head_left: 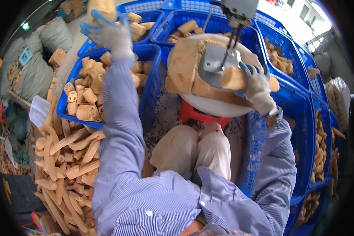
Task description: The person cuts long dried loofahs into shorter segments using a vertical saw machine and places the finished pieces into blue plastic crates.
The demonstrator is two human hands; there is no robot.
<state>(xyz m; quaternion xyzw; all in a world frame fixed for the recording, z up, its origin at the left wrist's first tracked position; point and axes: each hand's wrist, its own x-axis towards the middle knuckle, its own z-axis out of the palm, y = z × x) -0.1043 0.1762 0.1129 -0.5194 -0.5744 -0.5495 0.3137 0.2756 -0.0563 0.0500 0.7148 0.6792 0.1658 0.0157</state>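
Observation:
My left hand (113, 37), in a white glove with blue fingers, is stretched out at the upper left. Its fingers are spread, right by a thick tan loofah piece (101, 8); the hand looks apart from a firm grip on it. My right hand (257, 87), gloved alike, is closed on a loofah (233, 78) beside the grey metal plate (213, 63) of a machine. A tan end shows past the hand's other side too. Above the plate, the machine head (240, 11) reaches down with thin metal rods. Brown cardboard (181, 72) covers the round worktop around the plate.
A blue crate (145, 106) of short loofah pieces stands left of my knees. Long loofahs (67, 165) lie heaped at the lower left. More blue crates (303, 149) ring the worktop, at the back and right. Stuffed sacks (37, 74) lie at the far left.

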